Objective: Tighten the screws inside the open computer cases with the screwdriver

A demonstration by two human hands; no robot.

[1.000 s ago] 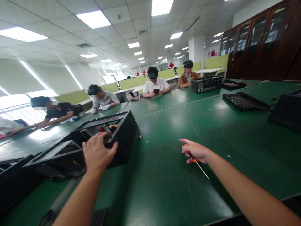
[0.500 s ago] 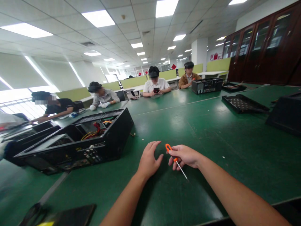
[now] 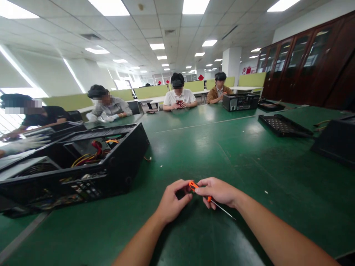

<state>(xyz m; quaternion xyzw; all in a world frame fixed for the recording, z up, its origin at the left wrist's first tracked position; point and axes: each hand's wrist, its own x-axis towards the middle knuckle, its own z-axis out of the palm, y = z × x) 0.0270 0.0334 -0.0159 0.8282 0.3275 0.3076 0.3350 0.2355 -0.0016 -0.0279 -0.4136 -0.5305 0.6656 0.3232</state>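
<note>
A screwdriver (image 3: 193,186) with an orange and black handle and a thin metal shaft is held above the green table (image 3: 183,147). My right hand (image 3: 220,190) pinches its handle between thumb and fingers, and the shaft points down to the right. My left hand (image 3: 171,201) is curved at the handle's end, thumb and fingers apart. Its index fingertip meets or nearly meets the handle; I cannot tell which. To the left lies a black computer case (image 3: 119,162) with its side off, showing red and yellow cables (image 3: 97,147).
Another computer case (image 3: 240,101) stands at the far side, with a black panel (image 3: 284,125) nearer. A dark case (image 3: 337,142) sits at the right edge. Several people sit around the table; a white-gloved hand (image 3: 27,142) reaches by the left case.
My left hand has come up to the screwdriver's handle end. The screwdriver has tilted flatter in my right hand. My view has shifted, so the left case sits further left.
</note>
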